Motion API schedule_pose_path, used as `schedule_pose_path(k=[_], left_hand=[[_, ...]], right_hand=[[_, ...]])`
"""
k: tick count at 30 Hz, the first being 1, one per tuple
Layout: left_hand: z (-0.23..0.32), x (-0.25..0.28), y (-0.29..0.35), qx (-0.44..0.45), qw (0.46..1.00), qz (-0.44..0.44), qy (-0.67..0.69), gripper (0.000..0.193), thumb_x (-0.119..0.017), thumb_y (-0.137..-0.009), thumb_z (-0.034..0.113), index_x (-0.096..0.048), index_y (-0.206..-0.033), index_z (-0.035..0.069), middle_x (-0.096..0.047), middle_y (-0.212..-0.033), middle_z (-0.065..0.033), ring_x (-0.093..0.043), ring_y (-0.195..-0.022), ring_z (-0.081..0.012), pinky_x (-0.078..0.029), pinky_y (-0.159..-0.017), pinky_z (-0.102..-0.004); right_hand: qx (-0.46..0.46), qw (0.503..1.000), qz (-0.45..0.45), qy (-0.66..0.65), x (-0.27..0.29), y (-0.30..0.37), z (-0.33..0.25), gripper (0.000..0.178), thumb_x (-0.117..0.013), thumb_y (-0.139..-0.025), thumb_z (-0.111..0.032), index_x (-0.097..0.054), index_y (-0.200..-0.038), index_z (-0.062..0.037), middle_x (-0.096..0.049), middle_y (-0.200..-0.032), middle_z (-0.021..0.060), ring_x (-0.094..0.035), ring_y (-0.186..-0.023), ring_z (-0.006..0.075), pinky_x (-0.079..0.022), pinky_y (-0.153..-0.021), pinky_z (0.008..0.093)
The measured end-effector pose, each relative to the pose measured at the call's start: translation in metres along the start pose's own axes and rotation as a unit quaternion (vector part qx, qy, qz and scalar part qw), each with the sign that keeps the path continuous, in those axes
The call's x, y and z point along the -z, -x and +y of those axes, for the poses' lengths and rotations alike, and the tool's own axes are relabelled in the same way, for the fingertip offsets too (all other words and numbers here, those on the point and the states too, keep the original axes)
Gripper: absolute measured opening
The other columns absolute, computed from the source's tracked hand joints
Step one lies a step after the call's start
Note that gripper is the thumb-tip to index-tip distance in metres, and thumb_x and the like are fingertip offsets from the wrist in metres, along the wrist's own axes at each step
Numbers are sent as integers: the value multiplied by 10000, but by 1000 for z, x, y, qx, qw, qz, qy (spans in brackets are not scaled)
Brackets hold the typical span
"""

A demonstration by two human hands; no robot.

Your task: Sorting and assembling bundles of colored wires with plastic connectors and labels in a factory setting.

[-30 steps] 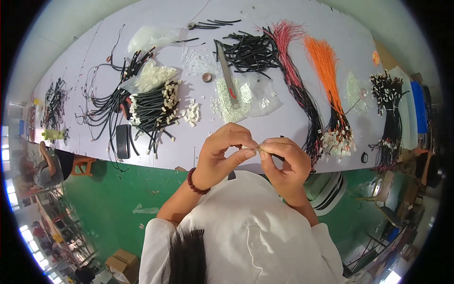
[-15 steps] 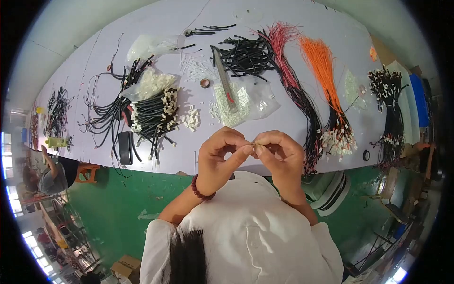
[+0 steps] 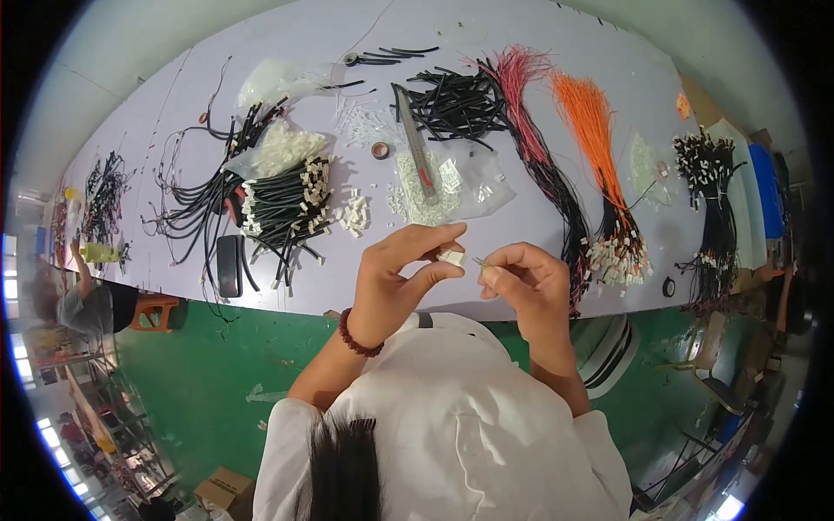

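My left hand (image 3: 401, 276), with a dark red bead bracelet (image 3: 356, 337) at its wrist, is raised over the table's near edge. Several small white plastic connectors (image 3: 451, 258) seem to be tucked in its curled fingers; how many I cannot tell. Just to the right, my right hand (image 3: 532, 285) pinches a tiny thin piece (image 3: 479, 261) between thumb and forefinger, too small to name. A short gap parts the two hands. Beyond them lie loose white connectors (image 3: 354, 214) and a bag of small white parts (image 3: 426, 187) with a steel ruler (image 3: 414, 148) across it.
Black sleeved cables (image 3: 282, 207) with white connectors are stacked at left, beside a black phone (image 3: 229, 266). Black tubes (image 3: 453, 104) lie at the back. Red-black wires (image 3: 539, 143), orange wires (image 3: 586, 122) and another dark bundle (image 3: 719, 200) spread rightward. A person (image 3: 82, 295) sits far left.
My hands, touching at the fingertips before, have come apart. White connectors now show in my left hand, and my right hand has shifted slightly right with a small thin piece.
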State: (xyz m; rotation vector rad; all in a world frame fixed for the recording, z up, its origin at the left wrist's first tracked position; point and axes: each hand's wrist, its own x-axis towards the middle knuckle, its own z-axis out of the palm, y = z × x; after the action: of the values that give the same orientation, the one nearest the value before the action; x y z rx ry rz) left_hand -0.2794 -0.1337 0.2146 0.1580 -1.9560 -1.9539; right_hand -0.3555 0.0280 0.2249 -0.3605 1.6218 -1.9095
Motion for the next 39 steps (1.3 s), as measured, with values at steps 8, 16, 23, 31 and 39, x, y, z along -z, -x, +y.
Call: schedule_pose_path(k=[8, 16, 23, 31, 39], left_hand=[[0, 6, 5, -145, 982, 29, -116, 272, -743, -638, -80, -607, -855, 13, -650, -880, -102, -623, -823, -199, -492, -719, -292], [13, 14, 1, -217, 949, -12, -227, 261, -746, -623, -54, -622, -834, 37, -661, -831, -63, -628, -769, -201, -494, -663, -283], [13, 17, 1, -285, 904, -47, -316, 228, -748, -628, -19, -628, -811, 45, -665, -831, -62, -625, -734, -196, -491, -613, -274], [6, 15, 7, -194, 949, -8, -247, 271, -757, -603, -55, -632, -822, 42, -655, -802, -63, -618, -714, -182, -480, -604, -270], [9, 12, 7, -206, 945, -13, -253, 317, -736, -620, -80, -673, -898, 58, -597, -781, -60, -589, -695, -182, -467, -598, -265]], right_hand=[[-13, 999, -27, 26, -6, 9, -9, 79, -575, -794, -28, -599, -828, 39, -611, -730, 67, -572, -640, 89, -493, -620, 226], [-37, 997, -53, 53, -2, 8, -8, 66, -591, -779, -8, -598, -822, 41, -627, -739, 72, -572, -625, 85, -481, -606, 214], [-58, 992, -74, 85, -2, 5, -11, 58, -595, -778, -12, -592, -813, 34, -624, -726, 70, -567, -612, 81, -467, -586, 205], [-40, 996, -68, 44, -2, 5, -2, 58, -600, -789, -23, -560, -786, 19, -611, -716, 72, -559, -588, 77, -481, -556, 213], [-45, 995, -86, 13, -1, 3, 1, 70, -604, -795, -30, -551, -779, 12, -607, -708, 59, -549, -565, 61, -468, -525, 199]])
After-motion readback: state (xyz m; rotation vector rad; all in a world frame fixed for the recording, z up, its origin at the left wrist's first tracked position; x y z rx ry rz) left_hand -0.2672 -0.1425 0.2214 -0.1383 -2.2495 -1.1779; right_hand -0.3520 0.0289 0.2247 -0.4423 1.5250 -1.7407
